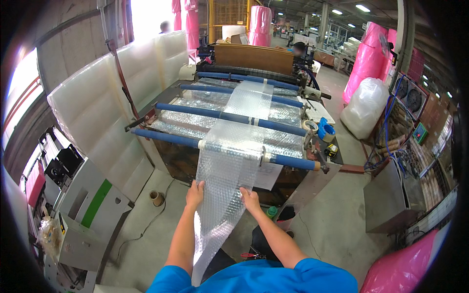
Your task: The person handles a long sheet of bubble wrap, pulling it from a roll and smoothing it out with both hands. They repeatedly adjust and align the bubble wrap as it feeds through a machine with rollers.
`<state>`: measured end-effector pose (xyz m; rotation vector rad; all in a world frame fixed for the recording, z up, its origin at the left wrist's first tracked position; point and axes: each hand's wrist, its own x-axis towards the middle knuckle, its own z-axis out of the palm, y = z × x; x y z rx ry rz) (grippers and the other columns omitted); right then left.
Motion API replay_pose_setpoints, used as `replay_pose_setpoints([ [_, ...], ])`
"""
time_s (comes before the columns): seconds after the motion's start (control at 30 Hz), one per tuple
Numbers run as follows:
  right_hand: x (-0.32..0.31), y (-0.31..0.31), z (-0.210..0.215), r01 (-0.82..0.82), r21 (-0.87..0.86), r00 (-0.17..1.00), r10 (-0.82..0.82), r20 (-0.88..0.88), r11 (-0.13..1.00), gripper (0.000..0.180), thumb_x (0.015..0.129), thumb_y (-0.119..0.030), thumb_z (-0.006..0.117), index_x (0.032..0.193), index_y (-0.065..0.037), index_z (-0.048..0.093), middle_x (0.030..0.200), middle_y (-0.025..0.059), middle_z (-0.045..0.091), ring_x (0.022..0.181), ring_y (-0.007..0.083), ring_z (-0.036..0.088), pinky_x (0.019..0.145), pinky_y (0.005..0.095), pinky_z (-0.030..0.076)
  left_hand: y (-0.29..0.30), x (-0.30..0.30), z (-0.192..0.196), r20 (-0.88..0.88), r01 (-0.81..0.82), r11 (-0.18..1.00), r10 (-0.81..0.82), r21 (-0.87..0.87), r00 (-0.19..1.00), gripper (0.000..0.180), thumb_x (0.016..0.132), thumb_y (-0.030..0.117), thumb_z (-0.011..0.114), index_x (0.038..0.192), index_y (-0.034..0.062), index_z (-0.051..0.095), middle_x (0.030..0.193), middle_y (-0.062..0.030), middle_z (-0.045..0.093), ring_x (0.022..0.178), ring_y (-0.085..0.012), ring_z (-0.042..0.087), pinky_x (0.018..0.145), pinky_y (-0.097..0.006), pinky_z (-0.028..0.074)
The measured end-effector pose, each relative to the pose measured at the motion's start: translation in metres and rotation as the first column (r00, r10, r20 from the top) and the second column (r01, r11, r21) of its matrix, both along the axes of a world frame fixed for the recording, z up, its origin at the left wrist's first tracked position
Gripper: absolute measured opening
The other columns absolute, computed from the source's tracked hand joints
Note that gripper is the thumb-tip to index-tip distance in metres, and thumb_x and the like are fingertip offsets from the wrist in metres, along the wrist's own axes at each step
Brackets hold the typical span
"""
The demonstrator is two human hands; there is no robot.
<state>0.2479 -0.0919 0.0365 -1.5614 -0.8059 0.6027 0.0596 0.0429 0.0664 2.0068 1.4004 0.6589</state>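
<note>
A long strip of clear bubble wrap [222,193] comes over the front blue roller [176,139] of a machine and hangs down toward my body, narrowing to a point at the bottom. My left hand [195,194] grips its left edge, fingers closed on the film. On the opposite edge, my right hand [250,199] pinches the film a little lower. Both hands are below the front roller. Farther back, the strip runs over several more blue rollers, above a wider silvery bubble sheet [283,145].
Tape rolls [309,126], a blue roll [326,130] and a tape measure [331,150] lie on the machine's right side. Big white wrapped rolls [117,83] line the left. A cardboard core [156,198] and a cable are on the floor. Pink rolls [366,61] stand at right.
</note>
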Motion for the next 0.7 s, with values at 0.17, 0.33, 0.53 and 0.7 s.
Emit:
replay_pose_setpoints([
  [0.17, 0.019, 0.031, 0.046, 0.085, 0.026, 0.993, -0.083, -0.083, 0.996, 0.042, 0.079, -0.038, 0.055, 0.063, 0.001, 0.055, 0.053, 0.0037, 0.051, 0.051, 0.0111, 0.049, 0.051, 0.0267, 0.039, 0.037, 0.028, 0.03, 0.007, -0.024, 0.993, 0.023, 0.116, 1.0, 0.044, 0.084, 0.044, 0.038, 0.103, 0.0044, 0.042, 0.093, -0.0265, 0.055, 0.089, -0.0417, 0.051, 0.074, -0.047, 0.039],
  [0.33, 0.028, 0.043, 0.059, 0.278, 0.173, 0.957, -0.289, 0.039, 0.945, 0.039, 0.079, -0.036, 0.057, 0.061, -0.002, 0.051, 0.052, 0.0005, 0.045, 0.049, 0.0096, 0.042, 0.048, 0.027, 0.035, 0.023, 0.041, 0.082, 0.091, -0.097, 0.993, 0.091, 0.064, 0.992, 0.053, 0.077, 0.051, 0.047, 0.108, 0.0087, 0.04, 0.098, -0.0216, 0.056, 0.091, -0.0372, 0.053, 0.075, -0.043, 0.041],
  [0.53, -0.03, 0.002, 0.009, 0.328, 0.14, 0.937, -0.341, 0.078, 0.934, 0.034, 0.079, -0.033, 0.057, 0.069, 0.0, 0.055, 0.055, 0.0026, 0.05, 0.051, 0.0121, 0.045, 0.051, 0.0321, 0.038, -0.029, -0.015, 0.028, -0.108, -0.093, 0.991, 0.083, -0.091, 0.991, 0.071, 0.065, 0.058, 0.058, 0.114, 0.0111, 0.039, 0.104, -0.0182, 0.055, 0.097, -0.0327, 0.053, 0.078, -0.04, 0.041],
  [0.7, -0.077, -0.058, -0.002, 0.0, -0.085, 0.989, -0.013, -0.146, 0.996, 0.037, 0.081, -0.036, 0.054, 0.071, 0.0, 0.057, 0.057, 0.0014, 0.052, 0.052, 0.0077, 0.047, 0.048, 0.0245, 0.038, -0.085, -0.08, 0.008, -0.037, -0.182, 0.978, 0.179, -0.107, 0.983, 0.059, 0.066, 0.048, 0.064, 0.102, 0.0039, 0.048, 0.094, -0.0171, 0.059, 0.088, -0.0294, 0.056, 0.074, -0.038, 0.043],
])
